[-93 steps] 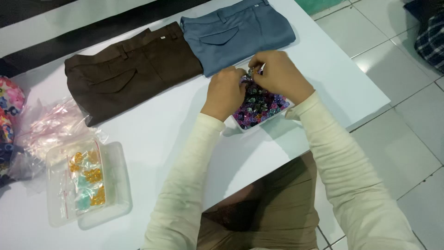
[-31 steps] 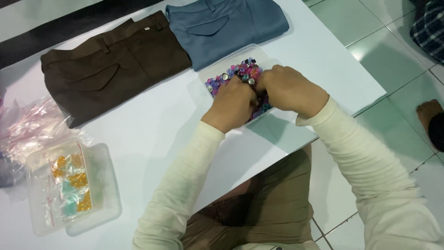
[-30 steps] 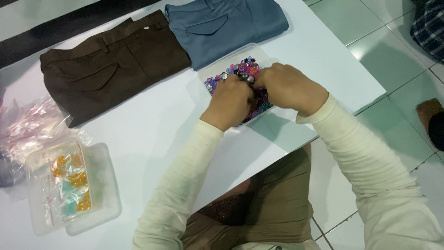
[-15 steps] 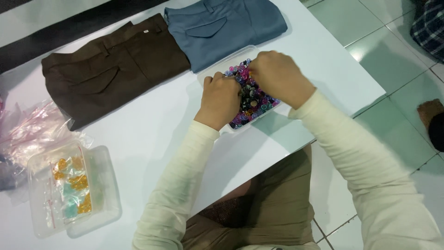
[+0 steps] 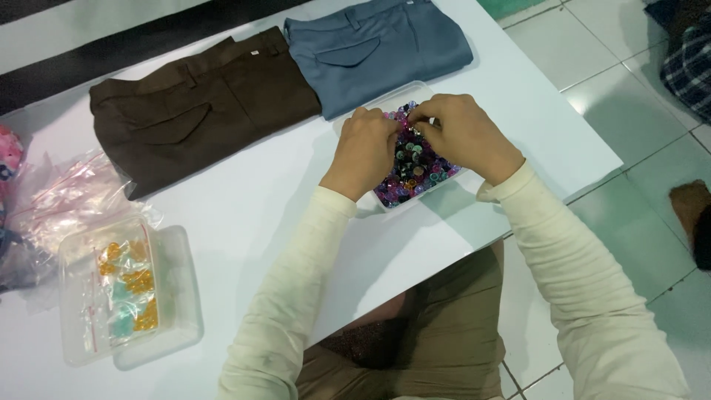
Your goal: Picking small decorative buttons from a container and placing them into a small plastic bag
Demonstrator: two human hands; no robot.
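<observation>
White laminate covered the table where the person sat, cream sleeves reaching out over it toward a shallow clear tray heaped with small beads in purple, pink, teal and dark tones. The tray sat toward the far right part of the table, just near of the folded blue-grey trousers. Both hands were over the beads. The left hand rested on the left part of the tray, its fingers curled down and drawn together at the tips; the right hand came in from the right, its thumb and forefinger pinched close at the same spot, so the fingertips of the two hands met above the far end of the heap. Something tiny seemed to be nipped between them, but it was too small for me to tell what, or which hand truly had it. Left of the blue-grey pair lay folded brown trousers, the two touching edge to edge. At the near left stood a clear plastic box holding small bags of orange and pale green pieces, and beyond it lay crumpled clear plastic bags with a pink tint.
</observation>
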